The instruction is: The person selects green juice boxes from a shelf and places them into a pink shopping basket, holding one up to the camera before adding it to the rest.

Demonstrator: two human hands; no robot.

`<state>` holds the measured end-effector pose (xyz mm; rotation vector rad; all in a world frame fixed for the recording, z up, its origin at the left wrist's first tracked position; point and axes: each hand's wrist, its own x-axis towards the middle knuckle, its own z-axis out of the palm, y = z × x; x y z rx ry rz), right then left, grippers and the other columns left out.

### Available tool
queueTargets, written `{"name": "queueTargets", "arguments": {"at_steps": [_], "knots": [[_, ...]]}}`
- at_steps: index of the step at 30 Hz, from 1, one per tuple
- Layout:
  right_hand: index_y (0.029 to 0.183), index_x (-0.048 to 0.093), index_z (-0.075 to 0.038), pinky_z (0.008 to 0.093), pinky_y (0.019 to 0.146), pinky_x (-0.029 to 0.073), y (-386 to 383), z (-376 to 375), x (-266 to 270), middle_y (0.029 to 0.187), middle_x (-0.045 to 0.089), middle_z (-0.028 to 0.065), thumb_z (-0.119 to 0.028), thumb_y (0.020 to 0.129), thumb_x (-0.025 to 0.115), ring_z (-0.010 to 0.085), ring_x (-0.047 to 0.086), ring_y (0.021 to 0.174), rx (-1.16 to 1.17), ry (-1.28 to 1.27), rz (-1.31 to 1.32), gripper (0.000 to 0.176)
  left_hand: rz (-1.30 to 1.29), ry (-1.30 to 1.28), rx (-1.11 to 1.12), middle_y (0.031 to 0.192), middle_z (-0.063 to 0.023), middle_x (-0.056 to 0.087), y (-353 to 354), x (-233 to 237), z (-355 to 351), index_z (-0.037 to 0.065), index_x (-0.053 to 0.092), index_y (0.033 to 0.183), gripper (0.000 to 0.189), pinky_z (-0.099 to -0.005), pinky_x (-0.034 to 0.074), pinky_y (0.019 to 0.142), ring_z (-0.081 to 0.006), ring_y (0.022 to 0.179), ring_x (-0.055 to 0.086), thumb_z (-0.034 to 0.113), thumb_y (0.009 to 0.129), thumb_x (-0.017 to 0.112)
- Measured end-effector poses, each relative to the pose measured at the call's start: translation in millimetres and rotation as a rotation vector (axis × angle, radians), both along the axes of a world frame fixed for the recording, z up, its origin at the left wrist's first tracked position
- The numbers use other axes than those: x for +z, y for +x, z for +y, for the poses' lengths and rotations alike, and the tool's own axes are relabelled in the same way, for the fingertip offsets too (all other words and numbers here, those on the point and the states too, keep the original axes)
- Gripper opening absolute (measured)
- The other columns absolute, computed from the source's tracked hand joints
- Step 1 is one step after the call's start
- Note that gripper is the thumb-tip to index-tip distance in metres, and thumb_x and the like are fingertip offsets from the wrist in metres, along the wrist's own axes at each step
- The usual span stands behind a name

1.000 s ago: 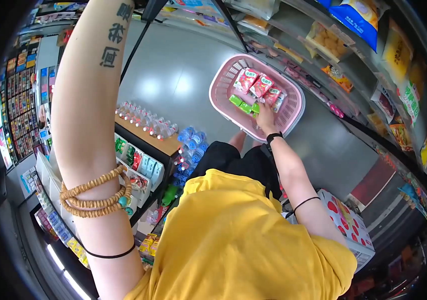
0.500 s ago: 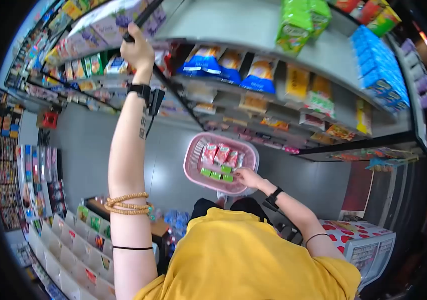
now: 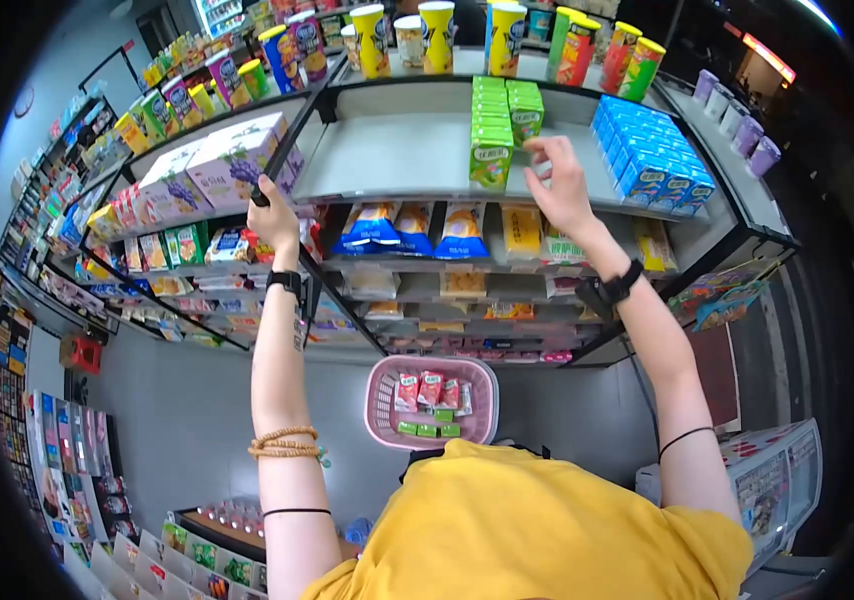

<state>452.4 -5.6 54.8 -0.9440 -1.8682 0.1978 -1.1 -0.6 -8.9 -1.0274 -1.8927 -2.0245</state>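
My left hand point(image 3: 275, 220) is wrapped round the black shelf frame point(image 3: 281, 163), beside the purple-and-white drink boxes point(image 3: 217, 176). My right hand point(image 3: 560, 185) is raised over the top shelf with its fingers curved and apart, holding nothing that I can see. Just left of its fingertips stand green drink cartons point(image 3: 492, 155) in rows. To its right are stacked blue cartons point(image 3: 652, 160). Below on the floor, a pink basket point(image 3: 377, 425) holds several red-and-white packs point(image 3: 431, 386) and several small green cartons point(image 3: 427, 431).
Tall chip canisters point(image 3: 437, 38) line the top ledge. Blue snack bags point(image 3: 462, 232) and yellow packs point(image 3: 521, 232) fill the shelf under my right hand. A white bin rack point(image 3: 132, 570) is at the lower left, and a glass-sided case point(image 3: 777, 485) stands at the right.
My right hand has risen from the basket to the green cartons on the top shelf. The view has tilted up, showing the canisters. My left hand keeps its grip on the frame.
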Motion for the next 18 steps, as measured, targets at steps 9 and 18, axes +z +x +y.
{"name": "queueTargets", "arguments": {"at_steps": [9,18], "knots": [[0.154,0.038,-0.02,0.0533,0.114,0.043,11,101,-15,0.162,0.023,0.0287,-0.007,0.073,0.079,0.0518,0.043,0.136,-0.371,-0.096,-0.417,0.092,0.007,0.057,-0.036,0.068,-0.0187,0.067,1,0,0,-0.007,0.066,0.08,0.069,-0.0467,0.046,0.063,-0.0329,0.063,0.062,0.057,0.102,0.056],[0.125,0.053,-0.008,0.0497,0.094,0.052,7,101,-15,0.116,0.058,0.0174,0.007,0.076,0.063,0.0413,0.059,0.11,-0.337,0.169,-0.278,0.053,-0.002,0.04,-0.041,0.074,-0.0224,0.07,2,3,-4,-0.006,0.069,0.087,0.059,-0.0491,0.049,0.065,-0.0396,0.069,0.067,0.05,0.103,0.058]]}}
